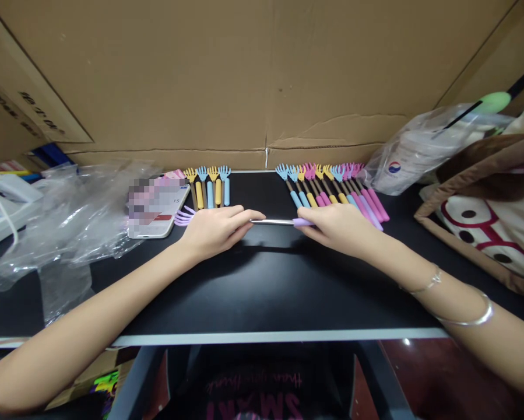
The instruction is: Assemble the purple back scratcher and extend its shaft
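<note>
A purple back scratcher (273, 221) with a metal rod lies level between my two hands, just above the black tabletop. My left hand (218, 228) is closed around its claw end, and the purple claw tips poke out past the left side of the hand. Its purple handle is gripped in my right hand (338, 226). Behind my left hand lies a short row of yellow and blue back scratchers (218, 189). A longer row of blue, yellow and pink back scratchers (309, 198) lies behind my right hand, which hides some of their handles.
Crumpled clear plastic bags (82, 210) and a phone (165, 219) lie at the left. On the right are a cup (414, 160) in a plastic bag and a cloth bag (484, 216). A cardboard wall (200, 76) stands behind the table.
</note>
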{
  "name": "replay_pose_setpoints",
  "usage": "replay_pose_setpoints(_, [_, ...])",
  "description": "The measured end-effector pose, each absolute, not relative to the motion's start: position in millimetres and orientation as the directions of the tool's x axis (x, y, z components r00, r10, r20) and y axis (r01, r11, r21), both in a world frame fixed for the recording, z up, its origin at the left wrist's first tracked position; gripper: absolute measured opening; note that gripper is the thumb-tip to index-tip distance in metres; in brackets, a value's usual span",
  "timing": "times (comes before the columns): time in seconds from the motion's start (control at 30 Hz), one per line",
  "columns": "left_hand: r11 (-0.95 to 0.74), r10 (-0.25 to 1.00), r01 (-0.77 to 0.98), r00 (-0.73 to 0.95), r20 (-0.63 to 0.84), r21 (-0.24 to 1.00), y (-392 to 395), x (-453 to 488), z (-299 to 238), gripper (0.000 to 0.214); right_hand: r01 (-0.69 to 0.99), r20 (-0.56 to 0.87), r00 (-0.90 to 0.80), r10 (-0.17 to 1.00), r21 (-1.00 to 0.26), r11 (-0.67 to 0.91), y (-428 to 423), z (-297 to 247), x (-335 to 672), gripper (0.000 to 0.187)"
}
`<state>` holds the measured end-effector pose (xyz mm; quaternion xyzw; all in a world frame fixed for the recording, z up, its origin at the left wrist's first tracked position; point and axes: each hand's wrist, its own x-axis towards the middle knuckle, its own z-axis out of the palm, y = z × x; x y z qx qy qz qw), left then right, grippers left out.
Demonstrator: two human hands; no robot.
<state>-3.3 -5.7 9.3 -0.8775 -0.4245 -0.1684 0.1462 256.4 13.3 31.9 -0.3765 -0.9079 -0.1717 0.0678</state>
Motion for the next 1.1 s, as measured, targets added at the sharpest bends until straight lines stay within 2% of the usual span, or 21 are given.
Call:
replay_pose_setpoints(0.13, [-0.614, 0.684, 0.782, 0.594, 0.423, -0.106, -5, -5, 11, 0.031, 0.692, 0.254, -0.722, 0.644, 0.259, 0.674, 15, 31, 257, 0.03])
replay_pose_setpoints(0.3, [-0.607, 0.668, 0.779, 0.609, 0.427, -0.16, -4, -7, 9, 0.032, 0.668, 0.255, -0.743, 0.618, 0.249, 0.701, 17, 29, 258, 0.028])
replay_pose_setpoints(0.53, [-0.587, 0.677, 0.795, 0.586, 0.445, -0.153, -6, -5, 10, 0.031, 0.715, 0.296, -0.697, 0.653, 0.219, 0.664, 16, 24, 255, 0.036])
replay_pose_setpoints(0.77, [-0.56, 0.695, 0.816, 0.556, 0.456, -0.142, -8, -2, 11, 0.03, 0.783, 0.252, -0.611, 0.75, 0.056, 0.619, 13, 19, 250, 0.032])
replay_pose_setpoints(0.97, [-0.548, 0.691, 0.827, 0.533, 0.489, -0.127, -8, -3, 12, 0.029, 0.762, 0.194, -0.609, 0.769, -0.127, 0.635, 14, 19, 249, 0.026])
replay_pose_setpoints(1.1, [-0.549, 0.679, 0.825, 0.534, 0.503, -0.135, -8, -3, 11, 0.028, 0.752, 0.178, -0.621, 0.763, -0.142, 0.644, 16, 18, 249, 0.026])
